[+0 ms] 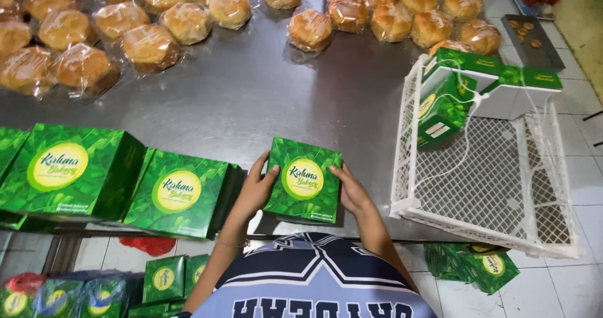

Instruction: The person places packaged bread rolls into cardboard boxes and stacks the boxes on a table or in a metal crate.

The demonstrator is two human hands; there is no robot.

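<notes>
Green box (303, 180) flat at near edge of steel desk (264, 98), clasped between both hands: left hand (254, 189) fingers on its left edge, right hand (352, 192) fingers on its right edge, white crate (496, 186) just right.

Square green box (303, 180) with round yellow label at table edge; matching boxes (119, 183) left, wrapped buns (151, 45) behind.

Bare forearms, no sleeves showing. Thin bracelet (227, 244) on the left wrist, lower middle of frame. Shirt (314, 280) is pale blue-grey with dark navy stripes and block lettering.
</notes>
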